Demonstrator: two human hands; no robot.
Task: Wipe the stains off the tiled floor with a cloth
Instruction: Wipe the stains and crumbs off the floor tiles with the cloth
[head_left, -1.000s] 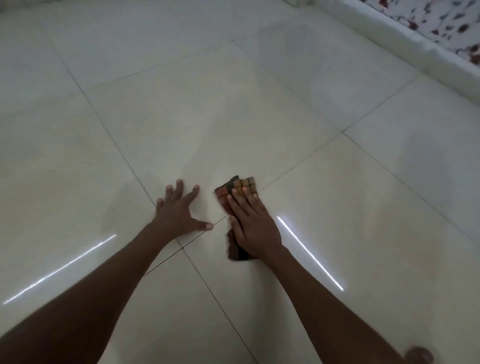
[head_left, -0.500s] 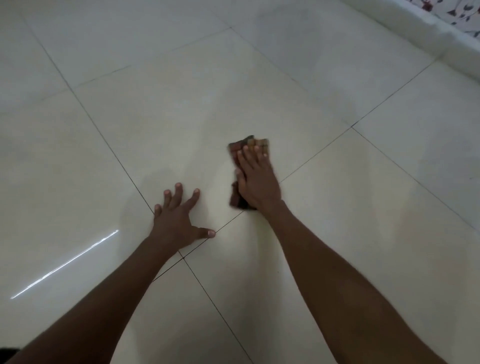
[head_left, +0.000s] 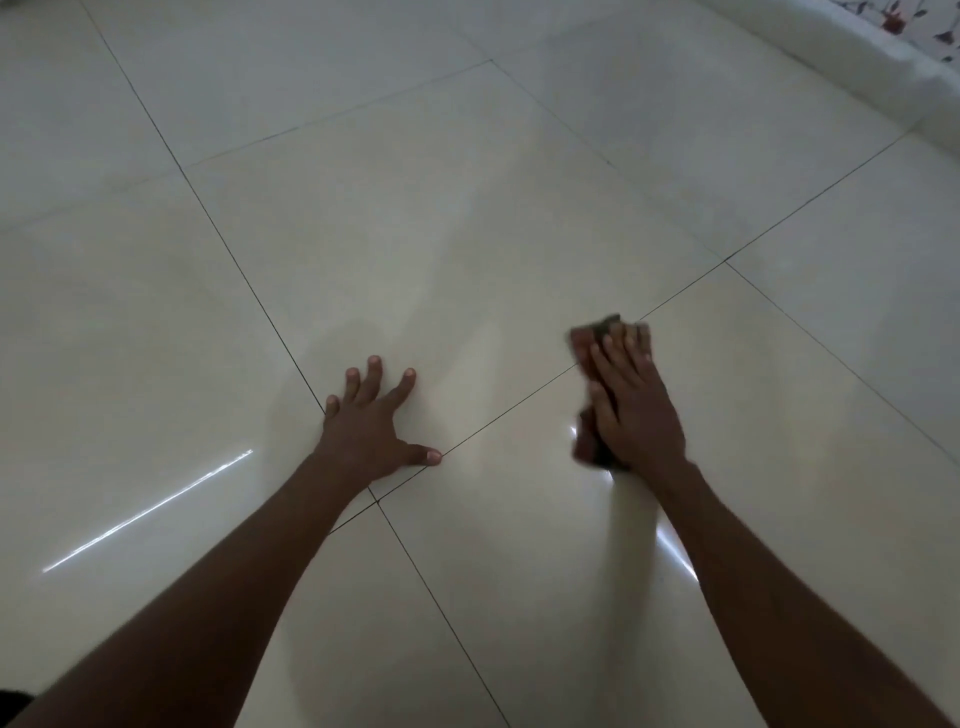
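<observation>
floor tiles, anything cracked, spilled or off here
Nothing stands out. The tiled floor looks whole, with straight grout lines and no spill or clear stain visible. The bright streak at lower left looks like a light reflection. The right hand presses flat on the folded cloth; the left hand rests spread on the tile.

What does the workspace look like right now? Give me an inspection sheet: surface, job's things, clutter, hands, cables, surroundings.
Surface: tiled floor, glossy pale tiles with dark grout lines and bright light streaks; no distinct stain can be made out.
Job's things: cloth, folded, reddish-brown, flat on the floor across a grout line.
Clutter: nothing seen.
Hands: left hand flat on the floor, fingers spread; right hand with straight fingers pressing on the cloth.
Cables: nothing seen.
Surroundings: white ledge at top right, with floral fabric beyond it.
</observation>
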